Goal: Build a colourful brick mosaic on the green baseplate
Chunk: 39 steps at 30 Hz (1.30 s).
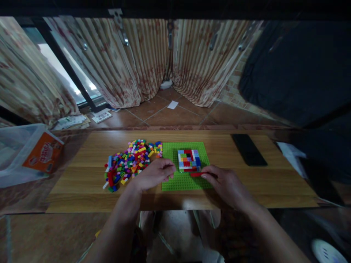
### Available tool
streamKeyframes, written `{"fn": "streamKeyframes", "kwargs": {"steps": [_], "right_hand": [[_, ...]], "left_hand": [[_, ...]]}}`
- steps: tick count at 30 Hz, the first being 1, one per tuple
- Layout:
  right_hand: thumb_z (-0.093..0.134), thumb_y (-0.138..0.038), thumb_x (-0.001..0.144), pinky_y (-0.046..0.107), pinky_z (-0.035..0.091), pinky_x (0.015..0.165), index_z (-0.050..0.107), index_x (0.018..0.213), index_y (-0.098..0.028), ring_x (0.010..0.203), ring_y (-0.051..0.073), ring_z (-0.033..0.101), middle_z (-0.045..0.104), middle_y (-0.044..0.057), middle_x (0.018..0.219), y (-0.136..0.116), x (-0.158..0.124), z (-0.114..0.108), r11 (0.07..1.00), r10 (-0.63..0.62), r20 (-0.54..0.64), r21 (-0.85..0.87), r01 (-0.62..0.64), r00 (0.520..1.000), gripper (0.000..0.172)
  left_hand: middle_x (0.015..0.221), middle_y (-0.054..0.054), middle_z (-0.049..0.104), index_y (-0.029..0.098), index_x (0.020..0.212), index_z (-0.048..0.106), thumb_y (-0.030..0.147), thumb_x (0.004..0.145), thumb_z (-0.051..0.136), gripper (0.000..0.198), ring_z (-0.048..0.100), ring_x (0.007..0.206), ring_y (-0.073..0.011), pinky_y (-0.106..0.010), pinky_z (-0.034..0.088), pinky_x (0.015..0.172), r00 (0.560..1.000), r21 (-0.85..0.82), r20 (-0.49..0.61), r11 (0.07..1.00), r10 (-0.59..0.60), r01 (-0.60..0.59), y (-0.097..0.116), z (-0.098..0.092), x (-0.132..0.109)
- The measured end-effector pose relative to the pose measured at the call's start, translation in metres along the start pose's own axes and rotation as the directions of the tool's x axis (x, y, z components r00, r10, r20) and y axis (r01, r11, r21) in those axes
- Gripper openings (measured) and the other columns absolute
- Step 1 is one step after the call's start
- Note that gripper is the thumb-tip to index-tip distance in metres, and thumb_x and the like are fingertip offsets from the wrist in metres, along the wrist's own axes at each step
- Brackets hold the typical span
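Observation:
My right hand (226,182) pinches one end of a long, thin red toy brick (196,174) between thumb and fingers. The brick lies level over the green baseplate (183,182), just in front of a square build of coloured bricks (189,159). That build shows red, white, blue, yellow and orange pieces around a small dark gap. Over the baseplate's left edge, my left hand (157,172) has its fingers curled in, thumb near the index finger. Whatever it may hold is hidden. Beside it spreads a pile of loose bricks (134,157) in many colours.
A wooden table (82,193) carries all of this. To the right lies a black phone (248,149). A clear plastic tub (16,153) with an orange label stands off the left end. Papers (290,157) lie beyond the right end, and striped curtains (145,58) hang behind.

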State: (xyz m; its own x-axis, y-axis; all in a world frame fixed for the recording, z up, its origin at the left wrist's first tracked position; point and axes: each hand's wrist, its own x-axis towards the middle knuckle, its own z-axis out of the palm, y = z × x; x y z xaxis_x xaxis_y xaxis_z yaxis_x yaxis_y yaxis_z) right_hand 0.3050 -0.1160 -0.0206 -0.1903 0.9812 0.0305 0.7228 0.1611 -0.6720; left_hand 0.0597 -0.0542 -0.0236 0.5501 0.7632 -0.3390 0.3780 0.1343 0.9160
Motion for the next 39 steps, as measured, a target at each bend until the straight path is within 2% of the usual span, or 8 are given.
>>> {"fn": "streamKeyframes", "kwargs": {"steps": [5,10,20,26,33,39], "right_hand": [[0.048,-0.034,0.092,0.027,0.045,0.064,0.064,0.089,-0.022,0.065,0.016,0.065,0.069,0.000,0.072,0.013,-0.001,0.001,0.999,0.047,-0.042,0.024,-0.046,0.998,0.020],[0.046,-0.033,0.093,0.029,0.043,0.063,0.064,0.090,-0.023,0.067,0.018,0.065,0.069,0.001,0.074,0.023,0.003,0.002,0.997,0.055,-0.057,-0.049,-0.058,0.997,0.020],[0.053,-0.028,0.091,0.033,0.047,0.082,0.064,0.087,-0.022,0.089,0.018,0.061,0.063,0.004,0.094,0.024,0.018,0.012,0.995,-0.085,-0.141,0.047,0.092,0.986,0.013],[0.054,-0.026,0.091,0.034,0.047,0.086,0.064,0.087,-0.021,0.092,0.018,0.060,0.061,0.004,0.098,0.027,0.019,0.017,0.994,-0.084,-0.144,0.062,0.093,0.986,0.012],[0.056,-0.026,0.089,0.033,0.047,0.081,0.063,0.085,-0.021,0.089,0.018,0.060,0.062,0.004,0.093,0.027,0.020,0.017,0.994,-0.075,-0.173,0.064,0.087,0.982,0.010],[0.056,-0.028,0.088,0.032,0.046,0.074,0.063,0.084,-0.021,0.079,0.018,0.061,0.065,0.003,0.084,0.027,0.021,0.017,0.998,-0.020,-0.191,0.057,0.032,0.981,0.011]], "left_hand": [[0.070,0.000,0.059,0.016,0.078,0.060,0.041,0.084,0.051,0.027,0.053,0.062,-0.0106,-0.022,0.041,0.058,1.000,0.131,0.013,0.991,-0.003,0.002,0.002,0.006,0.008],[0.071,-0.001,0.061,0.016,0.080,0.061,0.039,0.083,0.050,0.026,0.054,0.063,-0.0121,-0.022,0.040,0.055,1.000,0.191,-0.024,0.981,-0.001,0.006,0.003,0.006,0.012],[0.066,-0.002,0.061,0.016,0.076,0.061,0.035,0.083,0.049,0.024,0.053,0.060,-0.0130,-0.023,0.036,0.053,0.997,0.321,-0.072,0.947,0.018,0.006,0.007,0.007,0.017],[0.066,-0.002,0.061,0.016,0.076,0.060,0.036,0.083,0.049,0.024,0.053,0.059,-0.0129,-0.023,0.036,0.053,0.998,0.332,-0.067,0.943,0.016,0.007,0.006,0.007,0.019],[0.064,-0.001,0.060,0.016,0.073,0.060,0.036,0.083,0.049,0.025,0.052,0.058,-0.0125,-0.023,0.035,0.053,0.997,0.335,-0.067,0.942,0.043,-0.018,0.008,0.007,0.019],[0.065,-0.001,0.061,0.016,0.074,0.061,0.036,0.084,0.049,0.025,0.052,0.058,-0.0121,-0.023,0.035,0.053,0.997,0.338,-0.060,0.941,0.050,-0.027,0.004,0.006,0.020]]}}
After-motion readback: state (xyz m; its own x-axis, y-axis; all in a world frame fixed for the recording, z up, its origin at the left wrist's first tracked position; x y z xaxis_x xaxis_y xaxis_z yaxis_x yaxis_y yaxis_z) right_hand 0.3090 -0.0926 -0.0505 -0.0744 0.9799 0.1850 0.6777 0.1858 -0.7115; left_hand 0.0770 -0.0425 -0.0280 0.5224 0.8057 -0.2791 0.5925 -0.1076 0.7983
